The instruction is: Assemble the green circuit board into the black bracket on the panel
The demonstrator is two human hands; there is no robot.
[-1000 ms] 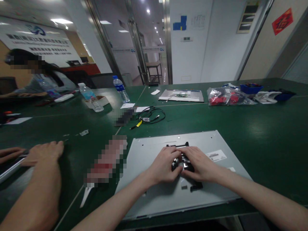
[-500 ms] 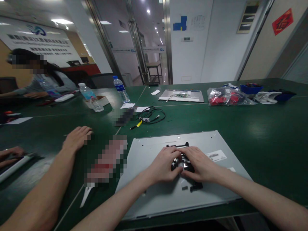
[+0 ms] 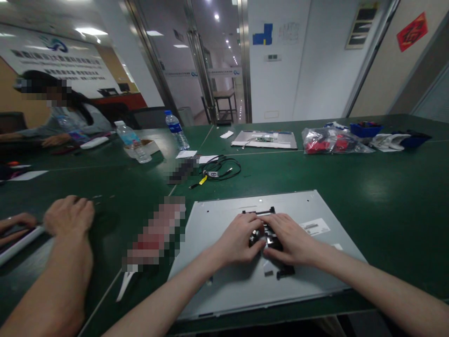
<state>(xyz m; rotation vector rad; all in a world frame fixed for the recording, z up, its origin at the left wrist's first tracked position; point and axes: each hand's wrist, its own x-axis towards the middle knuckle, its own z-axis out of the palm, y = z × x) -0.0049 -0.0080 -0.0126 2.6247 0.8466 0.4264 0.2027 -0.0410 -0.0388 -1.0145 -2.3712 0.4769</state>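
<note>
A flat grey metal panel [image 3: 224, 285], which looks like the back of a display screen, lies before me on the green table. At its middle is a small heap of black parts [image 3: 273, 241], some of them shiny. My left hand [image 3: 242, 238] curls round the heap's left side, thumb and fingers bent inward. On the right side my right hand [image 3: 293, 241] cups the same parts, its fingertips close to those of the left. Both hands hide most of the heap. A black piece [image 3: 286, 272] and a small grey block [image 3: 268, 271] lie just below the hands.
A co-worker's hand [image 3: 70, 215] is on the left, near a white-edged device [image 3: 21, 245]. A blurred reddish packet [image 3: 154, 234] borders the panel. Farther back are a black cable [image 3: 228, 175], bottles [image 3: 176, 128], another panel [image 3: 287, 140] and a plastic bag [image 3: 333, 142].
The co-worker's hand has moved left and nearer, towards the white-edged device. My own hands stay almost still over the black parts.
</note>
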